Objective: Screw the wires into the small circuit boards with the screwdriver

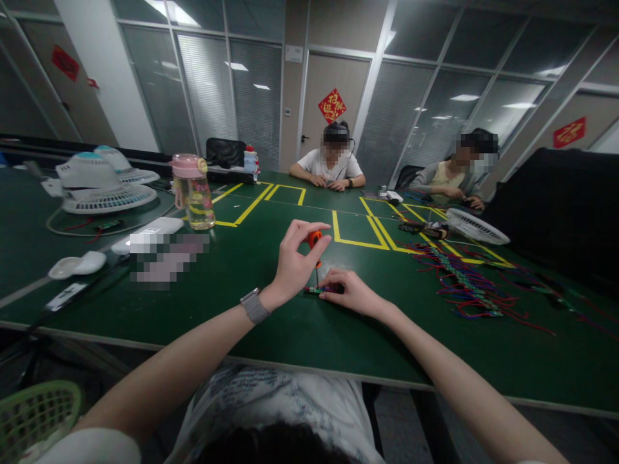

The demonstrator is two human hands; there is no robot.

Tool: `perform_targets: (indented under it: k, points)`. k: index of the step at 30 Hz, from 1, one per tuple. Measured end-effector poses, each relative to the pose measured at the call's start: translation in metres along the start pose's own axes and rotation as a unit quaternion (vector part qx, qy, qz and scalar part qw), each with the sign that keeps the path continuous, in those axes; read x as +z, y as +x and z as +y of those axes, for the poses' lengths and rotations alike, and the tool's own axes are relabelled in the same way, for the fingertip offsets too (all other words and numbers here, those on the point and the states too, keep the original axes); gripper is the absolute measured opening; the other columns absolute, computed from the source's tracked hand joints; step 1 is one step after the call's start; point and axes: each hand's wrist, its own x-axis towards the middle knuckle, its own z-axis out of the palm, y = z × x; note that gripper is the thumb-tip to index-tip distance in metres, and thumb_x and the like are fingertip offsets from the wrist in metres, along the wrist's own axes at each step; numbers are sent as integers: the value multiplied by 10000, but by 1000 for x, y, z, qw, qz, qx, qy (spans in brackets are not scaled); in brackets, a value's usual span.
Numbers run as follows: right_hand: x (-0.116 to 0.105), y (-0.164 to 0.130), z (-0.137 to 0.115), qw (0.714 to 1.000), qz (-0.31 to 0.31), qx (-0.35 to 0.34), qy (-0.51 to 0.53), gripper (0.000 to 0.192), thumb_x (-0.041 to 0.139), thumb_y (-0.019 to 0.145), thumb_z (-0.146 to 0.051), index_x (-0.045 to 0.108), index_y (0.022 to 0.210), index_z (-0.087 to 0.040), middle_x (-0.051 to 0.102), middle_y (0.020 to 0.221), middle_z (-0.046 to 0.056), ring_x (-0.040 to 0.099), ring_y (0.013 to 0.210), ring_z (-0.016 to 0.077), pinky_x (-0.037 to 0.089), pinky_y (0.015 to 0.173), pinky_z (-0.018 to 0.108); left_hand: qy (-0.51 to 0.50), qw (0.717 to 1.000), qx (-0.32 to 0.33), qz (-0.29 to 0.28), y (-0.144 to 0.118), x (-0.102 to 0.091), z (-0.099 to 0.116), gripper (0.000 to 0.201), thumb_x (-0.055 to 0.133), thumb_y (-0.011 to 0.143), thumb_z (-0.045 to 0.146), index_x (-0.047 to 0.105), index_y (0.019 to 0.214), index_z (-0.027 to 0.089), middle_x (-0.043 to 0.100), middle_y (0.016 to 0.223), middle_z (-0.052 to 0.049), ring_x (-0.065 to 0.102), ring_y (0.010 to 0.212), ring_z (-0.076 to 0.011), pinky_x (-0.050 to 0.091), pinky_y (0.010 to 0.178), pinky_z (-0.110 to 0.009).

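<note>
My left hand (298, 254), with a grey watch on its wrist, is closed around the orange and black handle of a screwdriver (316, 240). The screwdriver stands upright, its thin shaft pointing down at a small green circuit board (313, 290) on the table. Whether the tip touches the board is too small to tell. My right hand (349, 291) rests low on the table and pinches the board's right end between thumb and fingers, hiding that part of it. Some dark red and blue wires show under the right fingers.
Several wired circuit boards (464, 277) lie in a row at the right. A pink-lidded bottle (193, 193) stands left, near white fans (109, 183) and a white spoon-shaped part (80, 264). Yellow tape (360, 243) marks the green table (207, 341). Two people sit across it.
</note>
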Motion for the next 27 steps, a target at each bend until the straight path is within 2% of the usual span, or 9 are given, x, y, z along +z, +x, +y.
perform_targets:
  k: [4, 6, 10, 15, 18, 21, 24, 27]
  points:
    - [0, 0, 0, 1000, 1, -1, 2, 169, 685, 805, -257, 730, 937, -162, 628, 846, 46, 560, 703, 139, 462, 674, 269, -37, 999, -11, -12, -1, 0, -3, 292, 430, 961, 248, 647, 1155, 236, 624, 1088, -58, 609, 942, -149, 494, 823, -276]
    - [0, 0, 0, 1000, 1, -3, 3, 171, 683, 805, -254, 729, 940, -159, 628, 847, 46, 562, 707, 141, 460, 674, 269, -72, 997, -33, -19, -1, 0, -5, 317, 409, 970, 257, 606, 1217, 231, 643, 1127, -65, 639, 919, -148, 511, 801, -277]
    - [0, 0, 1, 1000, 1, -6, -3, 171, 683, 806, -254, 729, 938, -155, 630, 853, 51, 571, 736, 150, 459, 692, 275, -76, 996, -52, -14, 0, 1, -5, 277, 504, 934, 277, 621, 1176, 208, 668, 1035, -63, 651, 850, -143, 524, 749, -260]
    - [0, 0, 2, 1000, -3, -7, -12, 175, 682, 809, -267, 730, 942, -165, 630, 848, 46, 574, 740, 150, 457, 690, 273, -13, 1000, -11, 3, 0, 1, -3, 157, 623, 864, 278, 683, 992, 212, 599, 945, -38, 594, 870, -142, 506, 741, -243]
    - [0, 0, 1, 1000, -2, -4, -7, 170, 683, 806, -261, 730, 938, -165, 634, 852, 49, 586, 761, 158, 462, 705, 279, -15, 1000, -9, 3, 0, 0, -2, 200, 535, 918, 287, 687, 1032, 225, 595, 1003, -50, 594, 905, -145, 506, 782, -260]
    - [0, 0, 1, 1000, 0, -5, -6, 164, 686, 801, -250, 730, 933, -163, 631, 845, 47, 589, 753, 157, 465, 713, 281, -76, 996, -40, -33, 0, 0, -2, 308, 412, 970, 280, 626, 1185, 227, 643, 1060, -63, 633, 881, -143, 525, 777, -274]
    - [1, 0, 1, 1000, 0, -7, -4, 166, 683, 803, -248, 728, 935, -159, 634, 850, 49, 591, 759, 160, 466, 717, 284, -111, 990, -54, -68, 0, 1, -1, 324, 456, 955, 292, 586, 1240, 210, 670, 1020, -62, 648, 806, -138, 541, 724, -267]
    - [1, 0, 1, 1000, 1, -7, -6, 162, 685, 803, -258, 727, 928, -163, 637, 849, 47, 585, 754, 160, 463, 699, 279, -45, 997, 1, -63, -1, 0, 1, 246, 578, 896, 283, 657, 1121, 220, 635, 965, -43, 615, 846, -142, 519, 755, -261]
